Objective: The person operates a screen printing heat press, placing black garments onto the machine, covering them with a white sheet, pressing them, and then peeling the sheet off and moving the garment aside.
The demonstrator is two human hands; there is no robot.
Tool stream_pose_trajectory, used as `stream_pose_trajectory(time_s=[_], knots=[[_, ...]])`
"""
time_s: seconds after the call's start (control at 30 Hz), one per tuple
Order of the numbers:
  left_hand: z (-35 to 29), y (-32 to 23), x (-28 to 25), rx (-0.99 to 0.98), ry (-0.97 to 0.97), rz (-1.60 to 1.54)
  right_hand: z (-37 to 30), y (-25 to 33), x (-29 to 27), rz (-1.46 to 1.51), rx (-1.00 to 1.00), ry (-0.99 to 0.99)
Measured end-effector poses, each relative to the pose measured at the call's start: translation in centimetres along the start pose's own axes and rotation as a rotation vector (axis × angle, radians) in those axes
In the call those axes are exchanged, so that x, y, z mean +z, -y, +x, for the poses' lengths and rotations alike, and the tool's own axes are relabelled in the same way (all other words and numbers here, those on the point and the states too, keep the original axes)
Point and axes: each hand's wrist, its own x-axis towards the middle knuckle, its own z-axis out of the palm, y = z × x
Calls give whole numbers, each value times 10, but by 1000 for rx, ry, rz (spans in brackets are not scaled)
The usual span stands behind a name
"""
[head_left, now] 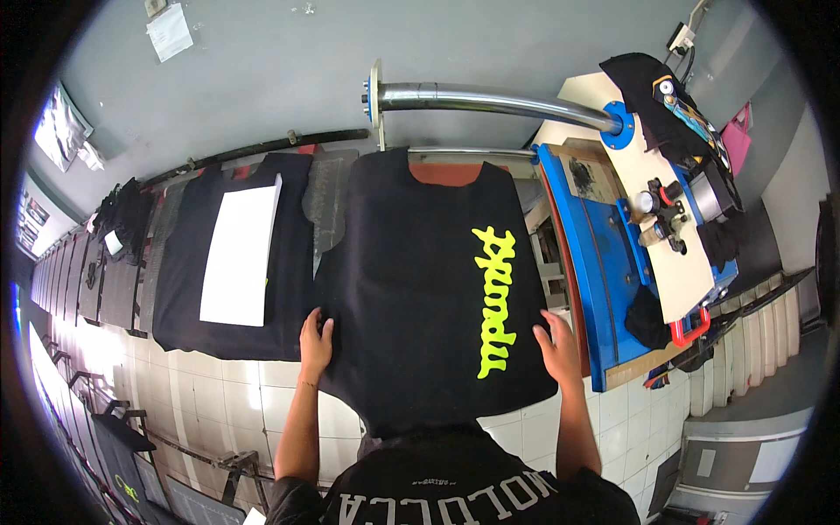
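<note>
A black shirt panel (pixel 411 289) with a scooped neckline lies spread flat in front of me. Bright yellow-green lettering (pixel 495 302) runs down its right side. My left hand (pixel 316 346) rests at the panel's left edge, thumb apart from the fingers. At the opposite edge, low on the right, my right hand (pixel 560 346) is open with its thumb spread. Neither hand visibly pinches the cloth. To the left lies a second black panel (pixel 179 280), with a white sheet (pixel 238 258) over its middle. A bit of yellow-green shows beside that sheet.
A blue-framed press (pixel 604 289) with gauges (pixel 661 210) and a red handle (pixel 693 328) stands close on my right. A thick metal column (pixel 499 103) crosses behind the panel. Dark boards (pixel 118 284) line the left, with bunched black cloth (pixel 127 219) on them.
</note>
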Motion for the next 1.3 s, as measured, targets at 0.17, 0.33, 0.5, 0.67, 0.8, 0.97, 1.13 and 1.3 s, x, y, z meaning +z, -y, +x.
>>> stream_pose_trajectory(time_s=[0.17,0.33,0.5,0.67,0.8,0.97,1.13,1.3], knots=[[-24,-1,-2,-58,-258,532,-87,-115,15,240,502,210],[-26,1,-12,-367,-210,681,-105,-112,4,436,678,141],[-21,5,-22,-333,-131,684,-103,-90,0,-295,558,-39],[-8,26,-44,-70,-190,241,-89,-101,-2,192,315,-198],[77,-10,-79,72,-5,-17,21,-28,-6,68,3,-229],[188,-143,-108,35,-86,-433,161,71,-81,322,21,-65],[117,-3,-72,-115,324,-336,106,45,-38,512,150,163],[58,22,-36,-63,33,443,97,-15,58,76,133,145]])
